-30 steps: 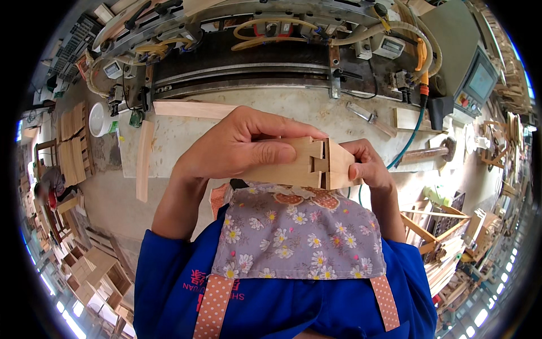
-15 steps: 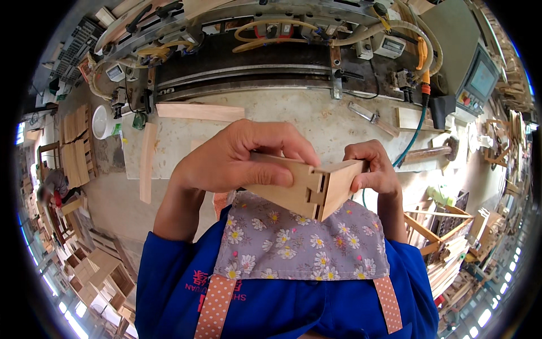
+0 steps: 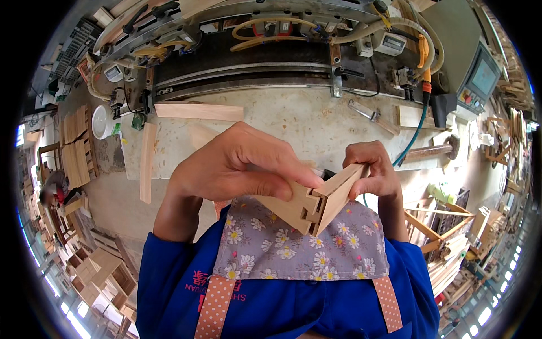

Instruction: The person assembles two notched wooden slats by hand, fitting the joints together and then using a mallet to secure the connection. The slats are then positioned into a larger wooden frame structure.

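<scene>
In front of my chest, two pale wooden boards meet at a corner with interlocking dovetail-like cuts. My left hand (image 3: 228, 166) is closed on the left board (image 3: 289, 208), thumb on its face and a finger reaching to the top of the corner. Fingers and thumb of my right hand (image 3: 377, 168) pinch the right board (image 3: 343, 195) near its far end. Narrow dark gaps show along the joint, so I cannot tell how tightly it fits. Behind the corner a small dark object (image 3: 326, 173) is mostly hidden.
Loose wooden strips (image 3: 199, 111) lie on the pale worktop (image 3: 282, 116). To the right are a metal-and-wood hand tool (image 3: 372, 116), a hammer (image 3: 432, 151) and a teal hose (image 3: 415, 133). A clamping machine (image 3: 243, 73) spans the back; a person (image 3: 56, 189) is far left.
The joined corner has tipped down and slightly nearer my chest. My left finger has come down onto the top of the joint. Both hands keep their hold.
</scene>
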A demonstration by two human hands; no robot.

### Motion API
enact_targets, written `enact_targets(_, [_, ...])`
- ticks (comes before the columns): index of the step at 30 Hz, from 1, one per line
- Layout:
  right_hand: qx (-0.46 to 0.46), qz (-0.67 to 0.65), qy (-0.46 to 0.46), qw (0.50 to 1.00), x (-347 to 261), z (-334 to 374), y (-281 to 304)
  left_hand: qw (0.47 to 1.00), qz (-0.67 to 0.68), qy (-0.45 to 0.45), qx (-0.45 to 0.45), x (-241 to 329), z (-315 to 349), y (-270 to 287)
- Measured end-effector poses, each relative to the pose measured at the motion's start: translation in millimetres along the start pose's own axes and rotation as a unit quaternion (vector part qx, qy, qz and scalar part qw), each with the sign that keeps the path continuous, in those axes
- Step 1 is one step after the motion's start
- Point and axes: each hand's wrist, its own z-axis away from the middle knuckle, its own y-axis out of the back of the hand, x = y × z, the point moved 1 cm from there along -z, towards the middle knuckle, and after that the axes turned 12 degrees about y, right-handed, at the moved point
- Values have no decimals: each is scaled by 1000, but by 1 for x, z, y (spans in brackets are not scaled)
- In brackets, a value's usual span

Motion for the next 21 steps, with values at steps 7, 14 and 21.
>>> enact_targets(7, [49,-52,-59,996,10,4,0,996,-33,54,58,2,-1,5])
enact_targets(14, [30,-103,-91,990,7,2,-8,994,4,87,72,-3,-1,8])
enact_targets(21, [28,-126,-64,990,9,0,-27,988,93,117,49,-9,-4,11])
